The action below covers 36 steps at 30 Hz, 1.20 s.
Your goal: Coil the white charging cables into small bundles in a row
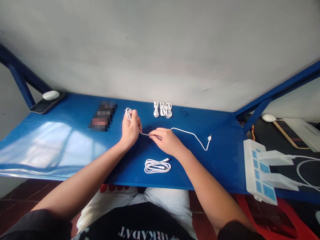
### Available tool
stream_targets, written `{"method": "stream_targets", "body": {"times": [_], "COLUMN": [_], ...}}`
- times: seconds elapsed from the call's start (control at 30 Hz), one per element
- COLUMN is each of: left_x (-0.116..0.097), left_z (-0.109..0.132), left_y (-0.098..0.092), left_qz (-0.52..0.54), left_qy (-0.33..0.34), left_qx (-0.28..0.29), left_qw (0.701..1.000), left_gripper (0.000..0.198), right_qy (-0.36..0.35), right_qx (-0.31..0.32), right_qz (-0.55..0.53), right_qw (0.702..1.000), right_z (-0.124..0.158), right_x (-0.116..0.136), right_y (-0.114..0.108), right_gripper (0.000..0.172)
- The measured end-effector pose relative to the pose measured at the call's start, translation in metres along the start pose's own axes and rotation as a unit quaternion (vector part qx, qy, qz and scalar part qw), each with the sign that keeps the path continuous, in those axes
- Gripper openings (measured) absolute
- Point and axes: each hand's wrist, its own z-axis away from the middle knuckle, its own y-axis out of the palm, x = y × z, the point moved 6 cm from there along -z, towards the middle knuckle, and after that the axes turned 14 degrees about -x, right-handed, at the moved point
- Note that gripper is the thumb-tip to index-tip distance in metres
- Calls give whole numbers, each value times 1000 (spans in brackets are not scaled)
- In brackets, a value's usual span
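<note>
Loops of a white charging cable (128,114) are wrapped in my left hand (130,128), which is closed around them above the blue table. A stretch of the same cable runs across to my right hand (163,139), its thumb and fingers pinching it. Beyond my right hand the cable's loose end trails over the table to a white plug (209,137). Nearer my body, below my right hand, lies another coiled white cable (157,166). Several bundled white cables (162,109) lie side by side at the back, near the wall.
The blue table (215,163) meets a grey wall (160,50) behind. A blurred dark flat item (103,116) lies left of my hands. In the far left corner is a black tray (47,102) with a white oval object (51,95). A power strip (260,171) with plugged-in chargers stands at right.
</note>
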Motion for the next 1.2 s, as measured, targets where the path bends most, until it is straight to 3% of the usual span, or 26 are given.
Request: {"method": "stream_targets", "body": {"times": [0.1, 0.17, 0.23, 0.3, 0.4, 0.5, 0.63, 0.73, 0.87, 1.07, 1.2], "left_x": [-1, 1, 7, 16, 21, 19, 17, 17, 16, 6, 5], "left_z": [7, 13, 19, 24, 29, 25, 21, 20, 21, 25, 30], "left_y": [6, 13, 20, 24, 27, 24, 19, 16, 13, 22, 25], "left_qz": [-114, -155, -145, -100, -36, -2, -4, -82, -234, -245, -231], "left_qy": [80, 97, 45, -56, -171, -214, -242, -198, -53, 112, 108], "left_qx": [54, 113, 170, 216, 238, 229, 249, 284, 306, 301, 316], "left_qw": [989, 977, 974, 970, 955, 950, 938, 934, 921, 915, 914], "left_gripper": [41, 42, 43, 46, 46, 44, 44, 46, 49, 43, 39], "right_qy": [-16, -26, -35, -31, 15, 79, 94, 64, 51, 52, 30], "right_qx": [-3, -15, -32, -56, -81, -23, 67, 68, 55, -48, -101], "right_qz": [13, 19, 34, 54, 71, 69, 46, 60, 45, -1, 2], "right_qw": [1000, 999, 998, 996, 994, 994, 992, 994, 996, 997, 994], "right_z": [0, -1, -2, -3, -5, -2, 2, 3, 4, -2, -3], "right_x": [8, 9, 8, 5, -6, -18, -20, -15, -13, -17, -12], "right_y": [-1, -3, -5, -9, -17, -22, -31, -38, -33, -30, -34], "right_gripper": [18, 17, 14, 10, 19, 27, 17, 8, 14, 10, 4]}}
